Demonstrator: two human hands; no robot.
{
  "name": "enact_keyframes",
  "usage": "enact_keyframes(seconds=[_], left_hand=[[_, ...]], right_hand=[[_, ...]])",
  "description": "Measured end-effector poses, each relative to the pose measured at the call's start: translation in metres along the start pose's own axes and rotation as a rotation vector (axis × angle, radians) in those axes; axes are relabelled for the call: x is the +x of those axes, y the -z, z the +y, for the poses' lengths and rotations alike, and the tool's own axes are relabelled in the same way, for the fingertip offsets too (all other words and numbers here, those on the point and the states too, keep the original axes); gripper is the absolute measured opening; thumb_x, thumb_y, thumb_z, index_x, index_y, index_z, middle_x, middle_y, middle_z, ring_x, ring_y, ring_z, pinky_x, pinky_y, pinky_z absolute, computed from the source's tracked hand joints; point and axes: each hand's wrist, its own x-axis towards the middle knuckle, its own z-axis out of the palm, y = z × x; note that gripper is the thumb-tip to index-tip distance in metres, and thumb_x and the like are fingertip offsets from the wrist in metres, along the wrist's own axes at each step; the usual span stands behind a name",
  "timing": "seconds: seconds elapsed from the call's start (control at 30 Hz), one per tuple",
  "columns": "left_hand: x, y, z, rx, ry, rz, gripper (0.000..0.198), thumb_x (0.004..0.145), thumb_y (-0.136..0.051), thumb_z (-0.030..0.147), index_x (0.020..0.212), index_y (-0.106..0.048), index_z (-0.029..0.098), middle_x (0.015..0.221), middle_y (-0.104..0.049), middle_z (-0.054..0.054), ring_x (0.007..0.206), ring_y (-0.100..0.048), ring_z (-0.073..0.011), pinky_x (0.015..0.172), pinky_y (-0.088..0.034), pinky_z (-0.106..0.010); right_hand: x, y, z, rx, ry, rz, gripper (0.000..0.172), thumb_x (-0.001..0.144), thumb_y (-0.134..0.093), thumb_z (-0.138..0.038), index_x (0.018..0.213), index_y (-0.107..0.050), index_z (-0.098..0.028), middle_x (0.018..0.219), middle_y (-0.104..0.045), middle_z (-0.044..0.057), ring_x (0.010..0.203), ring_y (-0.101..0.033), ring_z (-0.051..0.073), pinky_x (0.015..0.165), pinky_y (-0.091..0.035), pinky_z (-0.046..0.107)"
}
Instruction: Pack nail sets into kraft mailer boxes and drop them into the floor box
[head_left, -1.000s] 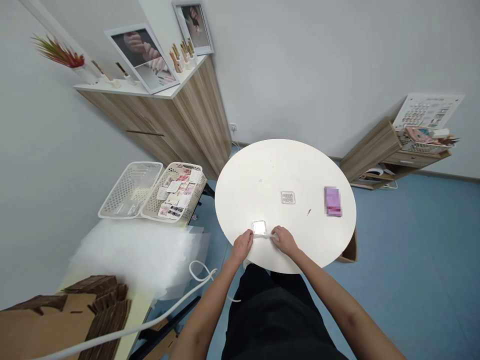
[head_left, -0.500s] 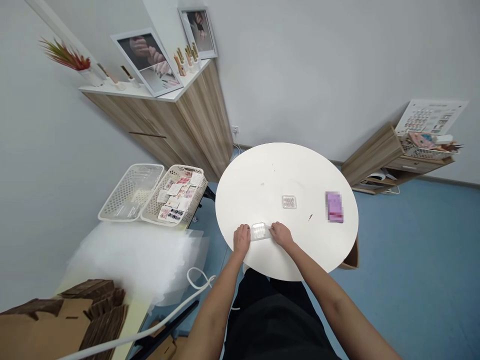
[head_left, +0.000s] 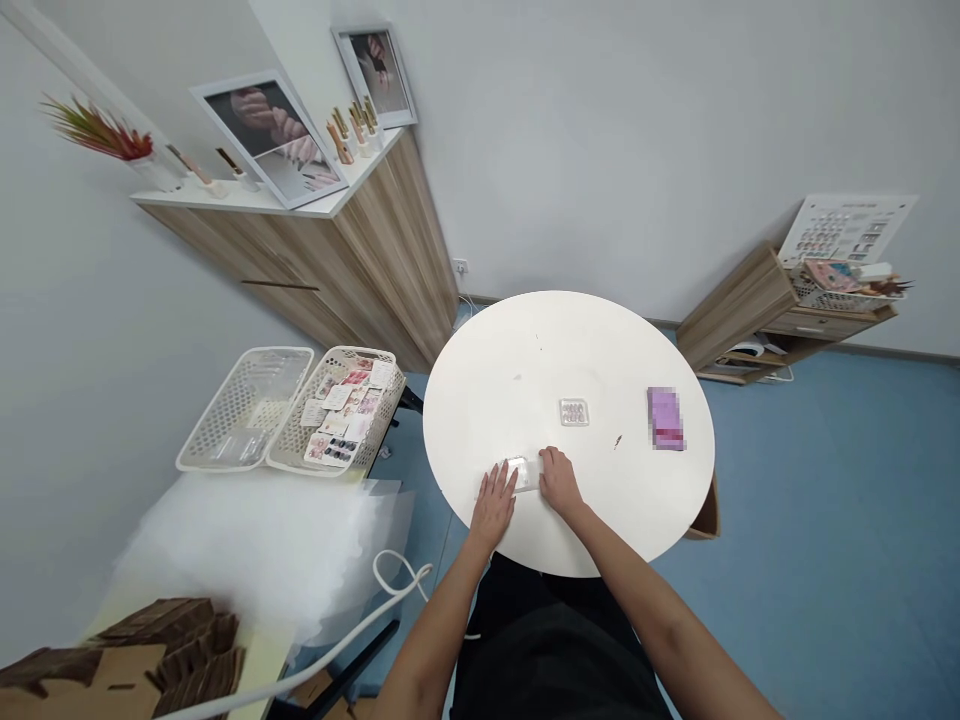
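Observation:
A small clear plastic tray lies flat near the front of the round white table. My right hand sits over the tray's right end, fingers curled onto it. My left hand is spread flat on the tabletop, its fingertips at the tray's left edge. Farther back lies a second clear tray holding small press-on nails. To its right is a purple box, blurred, with a red band at one end.
An open white perforated basket holds several printed cards left of the table. Beyond are a wooden cabinet with framed nail photos, a white foam sheet, flattened cardboard, a white cable, and a low wooden shelf.
My left hand has come off the tray's side and now lies spread flat beside it. The tray sits slightly nearer me, with my right hand still on it.

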Motion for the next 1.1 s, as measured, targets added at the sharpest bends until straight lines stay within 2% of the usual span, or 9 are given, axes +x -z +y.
enact_keyframes(seconds=[0.1, 0.2, 0.37, 0.5, 0.67, 0.77, 0.87, 1.0, 1.1], left_hand=[[0.008, 0.003, -0.011, -0.002, -0.038, -0.017, 0.058, 0.092, -0.04, 0.015, 0.149, -0.03, 0.026, 0.154, -0.035, -0.008, 0.144, -0.027, -0.0257, 0.115, -0.03, -0.053], [0.016, 0.005, -0.016, -0.019, -0.071, -0.033, 0.06, 0.087, -0.044, 0.01, 0.145, -0.036, 0.021, 0.149, -0.044, -0.012, 0.141, -0.035, -0.0254, 0.115, -0.031, -0.053], [0.026, 0.008, -0.021, -0.096, -0.079, -0.078, 0.061, 0.081, -0.049, 0.011, 0.141, -0.04, 0.018, 0.144, -0.049, -0.014, 0.136, -0.043, -0.0256, 0.111, -0.036, -0.051], [0.025, 0.011, -0.022, -0.174, -0.058, -0.068, 0.056, 0.083, -0.051, 0.015, 0.138, -0.041, 0.019, 0.138, -0.055, -0.013, 0.131, -0.049, -0.0252, 0.11, -0.038, -0.049], [0.008, 0.021, -0.015, -0.315, -0.047, -0.064, 0.047, 0.089, -0.05, 0.023, 0.135, -0.041, 0.021, 0.13, -0.059, -0.01, 0.121, -0.057, -0.0235, 0.108, -0.041, -0.046], [0.001, 0.032, -0.009, -0.389, -0.02, -0.088, 0.038, 0.093, -0.047, 0.029, 0.13, -0.047, 0.023, 0.128, -0.057, -0.009, 0.115, -0.059, -0.0223, 0.098, -0.049, -0.04], [0.002, 0.042, -0.008, -0.382, 0.014, -0.063, 0.032, 0.096, -0.045, 0.034, 0.124, -0.054, 0.024, 0.116, -0.06, -0.007, 0.103, -0.061, -0.0208, 0.091, -0.05, -0.038], [0.016, 0.044, -0.017, -0.35, 0.083, 0.011, 0.025, 0.096, -0.046, 0.035, 0.112, -0.062, 0.024, 0.106, -0.066, -0.004, 0.103, -0.06, -0.0213, 0.106, -0.037, -0.045], [0.029, 0.043, -0.023, -0.378, 0.206, -0.024, 0.026, 0.096, -0.046, 0.038, 0.104, -0.065, 0.022, 0.1, -0.069, -0.003, 0.099, -0.06, -0.0213, 0.1, -0.04, -0.04]], right_hand=[[-0.008, 0.001, -0.007, -0.054, 0.294, 0.017, 0.049, 0.082, -0.047, -0.013, 0.131, -0.048, -0.012, 0.138, -0.049, 0.017, 0.135, -0.034, 0.031, 0.115, -0.017, 0.057], [-0.011, -0.003, -0.011, -0.068, 0.448, -0.022, 0.051, 0.084, -0.048, -0.015, 0.134, -0.047, -0.013, 0.142, -0.049, 0.016, 0.139, -0.032, 0.031, 0.116, -0.007, 0.063], [-0.002, -0.008, -0.013, -0.116, 0.419, 0.003, 0.045, 0.088, -0.039, -0.007, 0.131, -0.049, -0.013, 0.136, -0.055, 0.016, 0.133, -0.042, 0.026, 0.117, -0.014, 0.057], [0.004, -0.003, -0.016, -0.092, 0.388, -0.033, 0.036, 0.088, -0.041, -0.007, 0.12, -0.054, -0.014, 0.129, -0.06, 0.016, 0.121, -0.052, 0.024, 0.114, -0.025, 0.051], [-0.004, 0.011, -0.012, -0.003, 0.411, -0.179, 0.031, 0.08, -0.049, -0.007, 0.11, -0.056, -0.015, 0.107, -0.066, 0.011, 0.101, -0.06, 0.022, 0.101, -0.04, 0.041], [-0.009, 0.02, -0.009, 0.032, 0.377, -0.237, 0.029, 0.082, -0.049, -0.01, 0.11, -0.057, -0.016, 0.108, -0.064, 0.009, 0.093, -0.061, 0.02, 0.087, -0.046, 0.033], [-0.006, 0.026, -0.008, 0.08, 0.336, -0.256, 0.028, 0.086, -0.048, -0.013, 0.111, -0.058, -0.017, 0.113, -0.06, 0.008, 0.088, -0.062, 0.017, 0.077, -0.047, 0.028], [0.008, 0.03, -0.007, 0.232, 0.226, -0.219, 0.028, 0.089, -0.048, -0.017, 0.115, -0.058, -0.02, 0.111, -0.063, 0.005, 0.095, -0.061, 0.018, 0.082, -0.046, 0.029], [0.021, 0.029, -0.006, 0.349, 0.095, -0.213, 0.025, 0.09, -0.049, -0.023, 0.113, -0.059, -0.024, 0.106, -0.067, 0.002, 0.095, -0.061, 0.018, 0.082, -0.044, 0.029]])
